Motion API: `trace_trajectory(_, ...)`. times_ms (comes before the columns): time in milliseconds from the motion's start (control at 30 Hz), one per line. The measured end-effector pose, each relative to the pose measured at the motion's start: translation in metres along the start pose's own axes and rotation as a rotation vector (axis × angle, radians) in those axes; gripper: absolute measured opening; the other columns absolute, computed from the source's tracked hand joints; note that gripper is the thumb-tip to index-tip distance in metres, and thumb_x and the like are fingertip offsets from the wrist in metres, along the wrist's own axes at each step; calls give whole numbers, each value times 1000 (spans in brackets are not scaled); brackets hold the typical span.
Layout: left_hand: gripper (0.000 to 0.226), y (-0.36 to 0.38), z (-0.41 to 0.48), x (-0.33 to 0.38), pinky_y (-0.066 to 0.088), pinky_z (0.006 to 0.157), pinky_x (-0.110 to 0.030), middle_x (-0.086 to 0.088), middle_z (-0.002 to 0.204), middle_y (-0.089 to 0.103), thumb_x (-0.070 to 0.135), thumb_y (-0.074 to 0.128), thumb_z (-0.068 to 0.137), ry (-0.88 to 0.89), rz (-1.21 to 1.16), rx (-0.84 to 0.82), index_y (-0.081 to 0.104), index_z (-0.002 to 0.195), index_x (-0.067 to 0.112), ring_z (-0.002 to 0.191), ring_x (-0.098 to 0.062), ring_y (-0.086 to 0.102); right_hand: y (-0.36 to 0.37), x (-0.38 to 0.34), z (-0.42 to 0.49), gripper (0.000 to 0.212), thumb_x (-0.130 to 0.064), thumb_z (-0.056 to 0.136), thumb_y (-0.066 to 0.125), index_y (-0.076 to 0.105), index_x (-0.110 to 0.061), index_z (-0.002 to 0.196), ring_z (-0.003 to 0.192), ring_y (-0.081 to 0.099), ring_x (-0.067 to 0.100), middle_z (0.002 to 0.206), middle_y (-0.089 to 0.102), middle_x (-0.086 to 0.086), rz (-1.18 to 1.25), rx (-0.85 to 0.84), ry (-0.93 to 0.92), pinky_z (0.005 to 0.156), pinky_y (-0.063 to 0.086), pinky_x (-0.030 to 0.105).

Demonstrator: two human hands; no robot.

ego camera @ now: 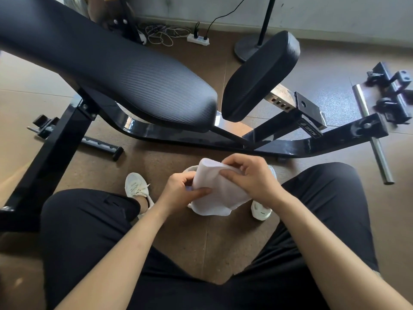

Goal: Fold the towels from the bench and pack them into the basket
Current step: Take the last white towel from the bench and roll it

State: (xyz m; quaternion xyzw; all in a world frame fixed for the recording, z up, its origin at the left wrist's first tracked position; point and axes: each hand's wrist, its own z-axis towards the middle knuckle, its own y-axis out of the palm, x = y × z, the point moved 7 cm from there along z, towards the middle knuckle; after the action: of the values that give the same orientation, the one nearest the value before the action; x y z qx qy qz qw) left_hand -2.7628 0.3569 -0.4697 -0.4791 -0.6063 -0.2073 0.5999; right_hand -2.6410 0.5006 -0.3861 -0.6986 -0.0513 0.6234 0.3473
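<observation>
A small white towel (218,191) hangs in the air between my knees, partly folded over on itself. My left hand (181,191) pinches its left edge between thumb and fingers. My right hand (250,175) grips its upper right part with curled fingers. The black padded bench (125,70) stretches across the upper half of the view, and no towel lies on the part of it that shows. No basket is in view.
The bench's black steel frame (223,142) runs along the floor in front of my white shoes (136,186). A steel bar (373,139) and black fittings lie at the right. A power strip (199,39) with cables and a round stand base (248,50) sit near the far wall.
</observation>
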Motion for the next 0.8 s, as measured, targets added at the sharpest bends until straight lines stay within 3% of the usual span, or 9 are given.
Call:
trace_trajectory(200,15,22,9,-25,54,72,-13,16,98,77,27,81,86,-103,49,-117,77,100,27,96,-4,70,-39,1,-5,10,-20,94,73,74,-19,104,88,65,2,95,72,-10,78,172,23,75,51,13)
trace_trajectory(300,17,29,14,-48,54,72,-27,-4,94,76,28,80,87,-135,196,-153,77,93,13,90,-21,70,-52,8,-7,8,-21,95,72,73,-22,102,87,65,3,94,71,-12,109,250,45,74,50,14)
trace_trajectory(367,21,32,13,-61,55,79,-36,-8,96,76,31,79,87,-177,253,-188,76,96,12,91,-24,68,-61,14,-8,7,-22,95,72,73,-23,102,87,65,4,93,71,-11,106,303,56,76,51,16)
trace_trajectory(433,27,31,14,-67,52,75,-39,-11,95,73,35,78,87,-184,274,-192,74,95,10,83,-23,63,-70,23,-9,5,-21,95,72,73,-20,100,83,63,2,90,71,-9,102,376,77,75,49,15)
trace_trajectory(533,27,22,16,-69,48,69,-37,-13,90,69,37,75,90,-197,272,-141,71,92,10,78,-23,60,-84,42,-10,2,-21,93,73,72,-22,95,78,59,-2,85,69,-15,84,472,143,72,43,11)
trace_trajectory(667,13,0,16,-78,53,83,-41,-7,96,75,33,77,90,-293,70,5,75,92,21,92,-24,67,-98,69,-13,3,-22,92,73,73,-25,94,76,58,6,84,69,-12,62,549,243,70,44,13)
trace_trajectory(800,6,-14,11,-76,46,73,-31,-4,84,70,20,75,92,-357,-191,192,74,88,16,82,-18,59,-103,85,-14,2,-21,92,73,73,-20,93,68,53,5,80,65,-8,43,594,305,63,41,9)
